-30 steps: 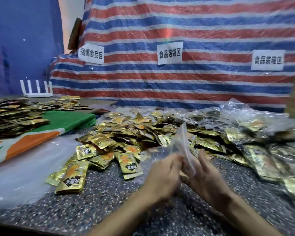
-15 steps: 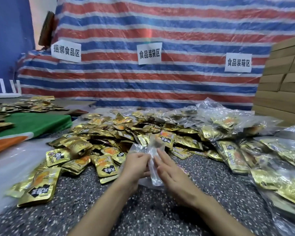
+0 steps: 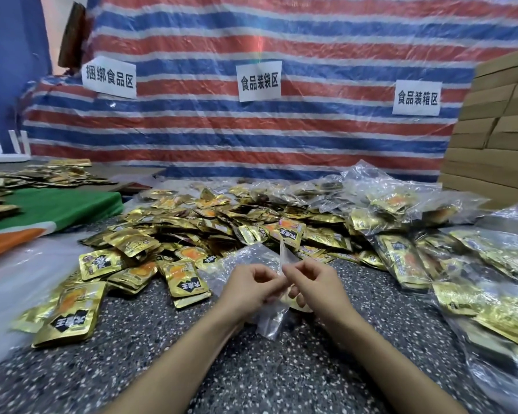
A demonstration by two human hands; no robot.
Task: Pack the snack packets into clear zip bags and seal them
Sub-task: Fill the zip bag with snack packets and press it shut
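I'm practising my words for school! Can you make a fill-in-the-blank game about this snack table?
1. The left hand and right hand pinch a ____ plastic zip bag.
2. The heaped shiny foil snack packets are ____ coloured.
3. ____ white paper signs hang on the striped tarp.
4. The stacked brown cardboard boxes stand at the person's ____.
Missing words: clear, gold, three, right.

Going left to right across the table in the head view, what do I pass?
Green and orange cloth → loose pile of gold foil snack packets → clear zip bag pinched by left hand and right hand → filled clear bags → stacked brown cardboard boxes.
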